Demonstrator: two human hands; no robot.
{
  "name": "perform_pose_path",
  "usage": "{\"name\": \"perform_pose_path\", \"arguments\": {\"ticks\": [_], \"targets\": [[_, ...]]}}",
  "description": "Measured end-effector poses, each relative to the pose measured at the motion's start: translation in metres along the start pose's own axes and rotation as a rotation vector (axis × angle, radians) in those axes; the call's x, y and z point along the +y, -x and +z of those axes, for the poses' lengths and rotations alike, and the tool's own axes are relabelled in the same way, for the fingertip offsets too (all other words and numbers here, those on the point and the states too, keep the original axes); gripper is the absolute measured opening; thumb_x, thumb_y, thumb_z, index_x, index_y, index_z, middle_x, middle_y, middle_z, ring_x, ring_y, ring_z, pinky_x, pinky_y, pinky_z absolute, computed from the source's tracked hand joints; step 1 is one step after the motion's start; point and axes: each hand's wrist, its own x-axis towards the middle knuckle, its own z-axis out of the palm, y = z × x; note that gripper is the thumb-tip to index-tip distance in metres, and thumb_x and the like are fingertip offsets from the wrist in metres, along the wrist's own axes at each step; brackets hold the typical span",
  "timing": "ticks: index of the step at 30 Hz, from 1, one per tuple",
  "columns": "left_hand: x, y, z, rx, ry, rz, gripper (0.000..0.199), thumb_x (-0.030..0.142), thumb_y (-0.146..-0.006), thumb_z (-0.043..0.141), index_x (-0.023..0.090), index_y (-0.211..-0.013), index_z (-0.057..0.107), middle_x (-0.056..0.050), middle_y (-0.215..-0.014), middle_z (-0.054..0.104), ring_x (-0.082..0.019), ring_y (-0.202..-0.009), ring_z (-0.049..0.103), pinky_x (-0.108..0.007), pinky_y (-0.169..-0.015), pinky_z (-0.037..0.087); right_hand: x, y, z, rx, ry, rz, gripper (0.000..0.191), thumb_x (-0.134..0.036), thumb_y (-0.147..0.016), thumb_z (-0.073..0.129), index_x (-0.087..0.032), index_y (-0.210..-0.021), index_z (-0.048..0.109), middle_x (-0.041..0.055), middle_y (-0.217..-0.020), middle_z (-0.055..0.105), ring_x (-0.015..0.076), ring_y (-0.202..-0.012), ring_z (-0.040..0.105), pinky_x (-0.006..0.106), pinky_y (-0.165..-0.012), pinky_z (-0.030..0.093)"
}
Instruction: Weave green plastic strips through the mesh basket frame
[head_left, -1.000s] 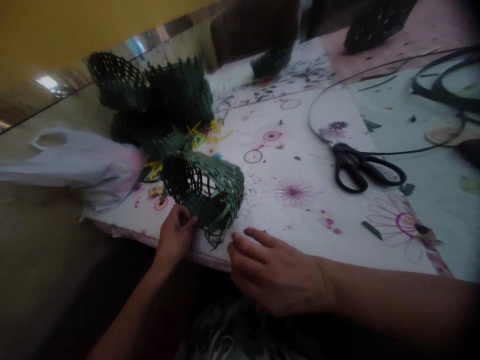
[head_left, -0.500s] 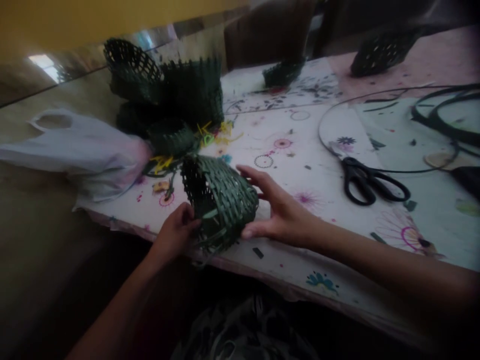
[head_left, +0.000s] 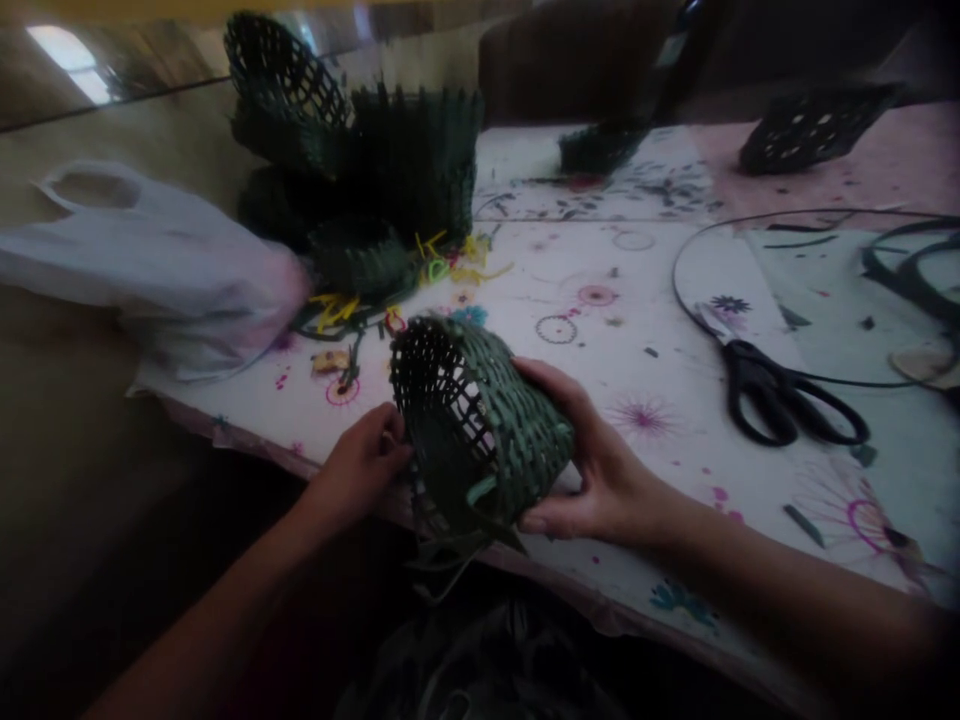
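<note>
A small dark green woven basket is tilted on its side near the table's front edge, its open mouth facing left. Loose strips hang from its lower rim. My right hand is wrapped round the base, thumb below and fingers above. At the rim on the left, my left hand has its fingers curled and pinched together against the basket's edge. What lies between those fingertips is too dark to make out clearly.
Black-handled scissors lie at the right, beside a coil of dark strip. Several woven baskets are stacked at the back left, near a white plastic bag. Yellow scraps and green offcuts litter the flowered tablecloth.
The basket has turned so more of its inside shows, and my right hand has closed onto its base. The camera view has shifted, with the tabletop appearing farther right.
</note>
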Motion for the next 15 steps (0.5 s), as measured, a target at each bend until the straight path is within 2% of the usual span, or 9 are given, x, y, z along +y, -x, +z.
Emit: {"name": "perform_pose_path", "arguments": {"ticks": [7, 12, 15], "targets": [[0.0003, -0.0055, -0.0046, -0.024, -0.017, -0.021, 0.019, 0.033, -0.072, 0.059, 0.022, -0.074, 0.044, 0.002, -0.069, 0.053, -0.016, -0.066, 0.051, -0.026, -0.059, 0.038, 0.0000, 0.0005, 0.0022, -0.006, -0.028, 0.003, 0.096, -0.052, -0.073, 0.081, -0.038, -0.152, 0.029, 0.0047, -0.148, 0.043, 0.0286, -0.137, 0.043, 0.045, -0.117, 0.036], [0.0025, -0.0051, -0.0065, -0.062, 0.040, -0.090, 0.020, 0.033, -0.069, 0.063, 0.021, -0.078, 0.049, 0.001, -0.073, 0.058, -0.018, -0.070, 0.055, -0.028, -0.062, 0.042, 0.0010, -0.0004, 0.0039, 0.013, -0.006, -0.012, 0.098, -0.054, -0.070, 0.082, -0.040, -0.151, 0.029, 0.0044, -0.147, 0.043, 0.0296, -0.136, 0.043, 0.047, -0.115, 0.039], [0.0025, -0.0016, -0.0061, -0.036, 0.076, -0.098, 0.024, 0.037, -0.069, 0.067, 0.021, -0.080, 0.054, 0.001, -0.073, 0.058, -0.018, -0.071, 0.056, -0.029, -0.065, 0.043, 0.0017, 0.0009, 0.0041, 0.009, 0.001, 0.012, 0.098, -0.056, -0.069, 0.082, -0.041, -0.151, 0.029, 0.0043, -0.147, 0.042, 0.0310, -0.137, 0.042, 0.049, -0.115, 0.039]]}}
